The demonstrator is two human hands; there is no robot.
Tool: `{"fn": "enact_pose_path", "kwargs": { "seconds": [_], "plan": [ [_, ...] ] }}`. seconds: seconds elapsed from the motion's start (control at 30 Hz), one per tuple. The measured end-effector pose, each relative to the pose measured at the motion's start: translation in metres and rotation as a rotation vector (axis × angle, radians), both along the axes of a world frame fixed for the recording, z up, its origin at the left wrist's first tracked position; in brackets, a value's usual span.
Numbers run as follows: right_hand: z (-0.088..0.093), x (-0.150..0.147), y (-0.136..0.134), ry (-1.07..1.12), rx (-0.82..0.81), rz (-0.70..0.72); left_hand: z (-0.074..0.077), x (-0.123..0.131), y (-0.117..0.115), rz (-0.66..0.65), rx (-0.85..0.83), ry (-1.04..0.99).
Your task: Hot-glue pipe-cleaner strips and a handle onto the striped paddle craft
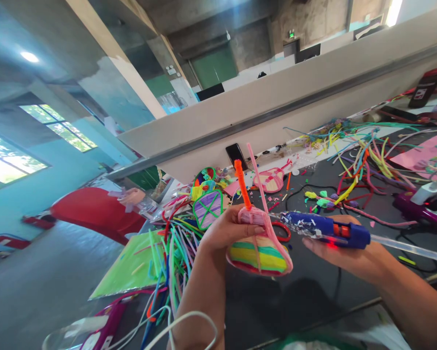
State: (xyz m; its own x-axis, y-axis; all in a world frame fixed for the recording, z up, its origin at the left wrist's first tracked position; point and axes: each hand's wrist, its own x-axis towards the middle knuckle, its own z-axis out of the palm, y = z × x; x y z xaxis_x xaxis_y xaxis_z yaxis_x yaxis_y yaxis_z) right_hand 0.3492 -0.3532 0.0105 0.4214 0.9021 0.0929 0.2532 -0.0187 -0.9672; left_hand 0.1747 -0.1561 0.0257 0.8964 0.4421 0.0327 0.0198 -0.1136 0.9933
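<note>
Left hand (220, 229) holds a pipe-cleaner craft (265, 249), right hand (346, 260) a glue gun (322, 231) beside it. Stripes (271, 258) look done; pink end (255, 170) above looks loose.

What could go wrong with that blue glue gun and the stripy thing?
The glue gun in the right hand points its tip close to the left hand, so if it's hot, fingers might get burned. Glue could also drip onto the striped craft piece where it isn't wanted. And the white cable loops across the left forearm, so it might snag when that arm moves.
</note>
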Motion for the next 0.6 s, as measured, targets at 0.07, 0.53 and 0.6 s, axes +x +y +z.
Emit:
{"fn": "enact_pose_path", "kwargs": {
  "seconds": [0.07,0.53,0.6],
  "plan": [
    [0.003,0.001,-0.003,-0.092,-0.05,0.021,0.003,-0.001,0.001,-0.05,0.131,0.042],
    [-0.002,0.003,-0.003,-0.197,-0.076,0.015,0.021,0.004,-0.012,-0.098,0.635,0.153],
    [-0.003,0.002,-0.003,-0.179,-0.089,0.02,0.021,0.004,-0.013,-0.092,0.68,0.154]
  ]
}}
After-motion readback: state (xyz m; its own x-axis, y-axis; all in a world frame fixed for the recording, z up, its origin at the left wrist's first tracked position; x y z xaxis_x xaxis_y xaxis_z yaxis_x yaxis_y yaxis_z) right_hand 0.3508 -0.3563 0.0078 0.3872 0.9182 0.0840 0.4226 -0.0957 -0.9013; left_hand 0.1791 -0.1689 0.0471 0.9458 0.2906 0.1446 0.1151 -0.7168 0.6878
